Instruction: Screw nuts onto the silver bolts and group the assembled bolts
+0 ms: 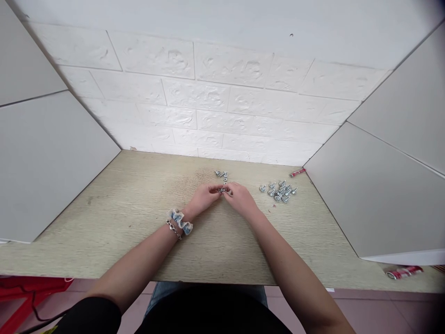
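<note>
Close together over the middle of the table, my left hand and my right hand meet fingertip to fingertip. Between them is a small silver bolt, pinched from both sides. Fingers partly cover it, so I cannot make out whether a nut or washer is on it. Just beyond my fingers lie a few loose bolts and a nut. To the right of my right hand is a pile of silver bolts with washers.
A red battery lies at the back right corner of the wooden table, and another red battery near its front right edge. Grey panels stand on both sides, with a white brick-patterned wall behind. Brown specks dot the tabletop.
</note>
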`<state>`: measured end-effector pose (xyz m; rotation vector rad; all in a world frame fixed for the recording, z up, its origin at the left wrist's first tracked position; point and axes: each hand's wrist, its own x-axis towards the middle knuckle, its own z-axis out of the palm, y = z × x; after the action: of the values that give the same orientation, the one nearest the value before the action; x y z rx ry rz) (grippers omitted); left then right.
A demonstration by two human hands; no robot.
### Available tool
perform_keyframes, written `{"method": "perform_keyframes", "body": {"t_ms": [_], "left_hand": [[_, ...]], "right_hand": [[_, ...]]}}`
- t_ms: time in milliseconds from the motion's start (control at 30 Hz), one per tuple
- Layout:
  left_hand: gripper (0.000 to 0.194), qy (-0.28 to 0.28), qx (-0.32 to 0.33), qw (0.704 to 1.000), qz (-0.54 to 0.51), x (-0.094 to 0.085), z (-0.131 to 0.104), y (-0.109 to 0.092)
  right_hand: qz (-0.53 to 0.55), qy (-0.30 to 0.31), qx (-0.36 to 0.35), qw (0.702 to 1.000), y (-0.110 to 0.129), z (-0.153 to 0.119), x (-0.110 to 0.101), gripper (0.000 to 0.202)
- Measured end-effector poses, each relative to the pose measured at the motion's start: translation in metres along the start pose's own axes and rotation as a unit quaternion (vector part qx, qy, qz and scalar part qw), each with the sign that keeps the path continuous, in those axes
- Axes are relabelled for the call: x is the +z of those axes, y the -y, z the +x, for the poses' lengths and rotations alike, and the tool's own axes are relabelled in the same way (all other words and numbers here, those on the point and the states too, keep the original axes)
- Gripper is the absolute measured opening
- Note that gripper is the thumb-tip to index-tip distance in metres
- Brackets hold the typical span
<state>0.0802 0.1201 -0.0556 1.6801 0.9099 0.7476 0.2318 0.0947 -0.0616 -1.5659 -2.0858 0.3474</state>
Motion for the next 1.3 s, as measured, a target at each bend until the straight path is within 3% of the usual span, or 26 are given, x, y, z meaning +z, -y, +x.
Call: {"method": "perform_keyframes", "body": {"t_ms": [333, 667, 933, 1133, 1300], "left_hand": [[0.032, -0.045, 0.061, 0.977, 0.197, 0.005, -0.004, -0.002], [0.033, -0.059, 0.117, 0.973, 0.19, 0.011, -0.006, 0.004], [0.04, -0.1, 0.15, 0.953, 0.242, 0.012, -0.006, 0.013], [0.047, -0.137, 0.126, 0.937, 0.297, 0.007, -0.005, 0.011], [0.053, -0.141, 0.149, 0.917, 0.343, 0.008, -0.007, 0.01]], "right_hand": [[0.001, 0.013, 0.027, 1.0, 0.005, -0.002, -0.004, 0.015], [0.0, 0.005, 0.065, 0.998, 0.009, -0.003, -0.003, 0.014], [0.112, -0.006, 0.101, 0.988, 0.011, -0.001, 0.005, 0.021], [0.153, -0.016, 0.134, 0.979, 0.013, 0.0, 0.006, 0.038], [0.225, -0.02, 0.181, 0.957, 0.013, 0.002, 0.005, 0.026]]}}
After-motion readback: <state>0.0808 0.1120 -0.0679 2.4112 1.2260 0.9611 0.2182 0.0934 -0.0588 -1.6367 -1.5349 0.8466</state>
